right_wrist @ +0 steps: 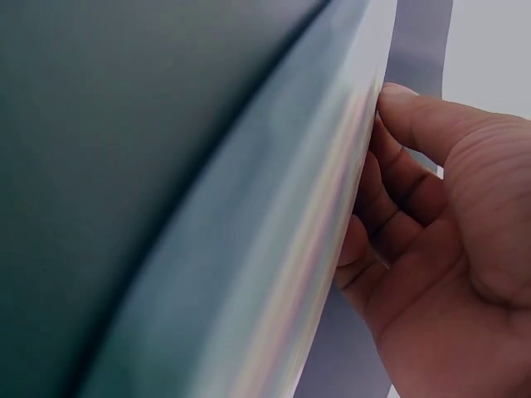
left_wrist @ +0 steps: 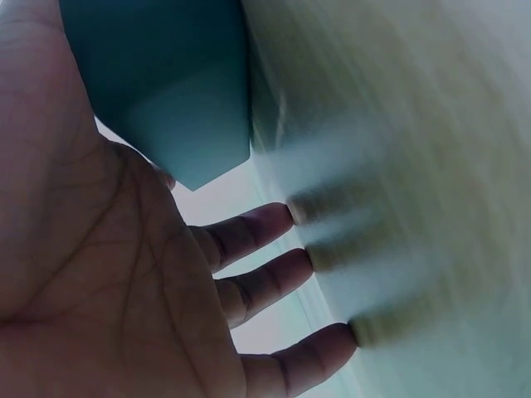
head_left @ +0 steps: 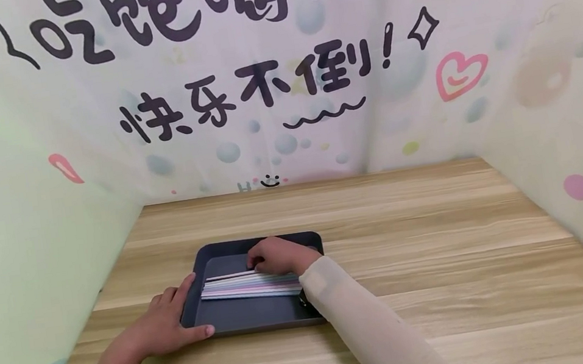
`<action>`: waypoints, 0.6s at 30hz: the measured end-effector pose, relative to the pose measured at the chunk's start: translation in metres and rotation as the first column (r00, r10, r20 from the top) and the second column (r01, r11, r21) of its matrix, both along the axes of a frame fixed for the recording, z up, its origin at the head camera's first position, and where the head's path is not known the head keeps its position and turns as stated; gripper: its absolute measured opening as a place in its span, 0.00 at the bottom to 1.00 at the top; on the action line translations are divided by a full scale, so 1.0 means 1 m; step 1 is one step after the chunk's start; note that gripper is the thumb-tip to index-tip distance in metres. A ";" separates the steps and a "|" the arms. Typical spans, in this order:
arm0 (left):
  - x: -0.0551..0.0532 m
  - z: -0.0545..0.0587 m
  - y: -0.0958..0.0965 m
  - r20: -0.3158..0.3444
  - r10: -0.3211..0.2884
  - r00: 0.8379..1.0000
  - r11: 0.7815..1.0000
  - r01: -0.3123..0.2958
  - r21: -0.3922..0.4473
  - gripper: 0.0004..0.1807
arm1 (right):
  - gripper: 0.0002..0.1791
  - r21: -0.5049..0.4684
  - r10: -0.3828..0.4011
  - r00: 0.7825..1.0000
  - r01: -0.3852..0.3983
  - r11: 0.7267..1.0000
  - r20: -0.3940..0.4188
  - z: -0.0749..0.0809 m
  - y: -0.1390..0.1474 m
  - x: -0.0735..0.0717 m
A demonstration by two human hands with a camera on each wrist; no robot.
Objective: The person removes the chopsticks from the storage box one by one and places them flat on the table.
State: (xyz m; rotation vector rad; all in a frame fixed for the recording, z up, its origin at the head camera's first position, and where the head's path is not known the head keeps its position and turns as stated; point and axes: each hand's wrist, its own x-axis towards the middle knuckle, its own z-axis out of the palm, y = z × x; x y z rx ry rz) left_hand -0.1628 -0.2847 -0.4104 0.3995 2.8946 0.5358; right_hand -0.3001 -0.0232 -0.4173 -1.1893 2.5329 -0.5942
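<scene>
The right sleeve (head_left: pixel 371 325) seems to hide the right ends of the sticks (head_left: pixel 250 287), blurred in the right-wrist view.

One tray (head_left: pixel 254 318), several sticks (head_left: pixel 250 286), exact number unclear, two grips (head_left: pixel 163 323) (head_left: pixel 279 255), one tabletop (head_left: pixel 441 230)

Place: booth-like nook, exact kind unclear
Backdrop (head_left: pixel 263 136): wrinkled sheet printed with Chinese lettering (head_left: pixel 332 69), bubbles, pink heart (head_left: pixel 462 74)
Side walls (head_left: pixel 12 243): pale, on both sides
Worktop (head_left: pixel 413 221): wood-grain, between them
</scene>
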 end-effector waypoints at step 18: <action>0.000 0.001 0.000 0.025 0.012 1.000 1.000 -0.012 -0.002 0.63 | 0.08 0.013 0.008 1.000 -0.008 1.000 -0.015 0.002 -0.002 0.001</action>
